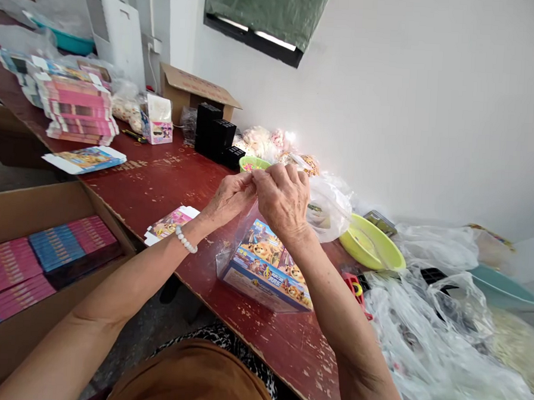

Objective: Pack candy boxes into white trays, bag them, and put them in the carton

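Observation:
A blue printed box (264, 256) with cartoon dog pictures stands on the red table inside a clear plastic bag (244, 218). Above it, my left hand (227, 199), with a white bead bracelet on the wrist, pinches the bag's gathered top. My right hand (283, 202) is closed on the same part of the bag, its fingers against those of my left hand. The fingertips and the bag's mouth are partly hidden behind the hands. Left of the box lies a flat pink printed carton (172, 224).
An open cardboard box (106, 233) of pink and blue packs stands at the table's left edge. Stacked cartons (81, 104), black trays (214, 134) and a green bowl (251, 163) are farther back. A yellow basin (374, 247) and crumpled plastic bags (438, 346) lie right.

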### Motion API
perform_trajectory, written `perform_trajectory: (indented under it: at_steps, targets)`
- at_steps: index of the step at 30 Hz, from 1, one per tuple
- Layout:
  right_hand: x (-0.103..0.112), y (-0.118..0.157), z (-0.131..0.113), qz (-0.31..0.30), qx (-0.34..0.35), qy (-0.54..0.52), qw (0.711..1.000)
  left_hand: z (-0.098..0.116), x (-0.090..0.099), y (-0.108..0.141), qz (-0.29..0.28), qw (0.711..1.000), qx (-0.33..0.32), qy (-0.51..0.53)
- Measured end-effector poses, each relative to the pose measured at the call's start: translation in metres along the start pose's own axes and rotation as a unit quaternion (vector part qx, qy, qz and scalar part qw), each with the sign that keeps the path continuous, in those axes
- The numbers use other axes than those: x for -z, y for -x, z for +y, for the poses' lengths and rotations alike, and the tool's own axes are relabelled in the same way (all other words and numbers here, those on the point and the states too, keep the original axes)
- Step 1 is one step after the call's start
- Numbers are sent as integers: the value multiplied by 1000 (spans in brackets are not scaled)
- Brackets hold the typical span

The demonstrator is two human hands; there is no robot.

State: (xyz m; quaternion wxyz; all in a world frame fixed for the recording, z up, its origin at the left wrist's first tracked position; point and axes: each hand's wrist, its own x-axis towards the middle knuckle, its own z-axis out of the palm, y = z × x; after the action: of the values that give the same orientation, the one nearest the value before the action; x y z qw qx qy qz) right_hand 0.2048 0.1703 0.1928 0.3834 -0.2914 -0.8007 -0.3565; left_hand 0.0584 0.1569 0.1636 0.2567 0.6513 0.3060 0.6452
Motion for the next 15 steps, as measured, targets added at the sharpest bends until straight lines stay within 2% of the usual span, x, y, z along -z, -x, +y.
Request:
perform_trajectory:
  at_steps: [6,8,10,12,15]
  targets:
    - [-1,-5,2,-37,23,-15,999,-1,4,0,-15,998,-33,-43]
    - [-4,-8,3,-34,-10,-60,998,0,3,0,-12,997,-42,-61]
    - [-2,-12,8,-15,-74,-146,986,1,0,-1,-4,997,-41,-70]
    - [8,-16,21,12,-176,-250,952,2,-1,-2,12,998,-21,-61]
    - [43,-7,58,35,-360,-379,852,2,1,-2,60,997,32,-37]
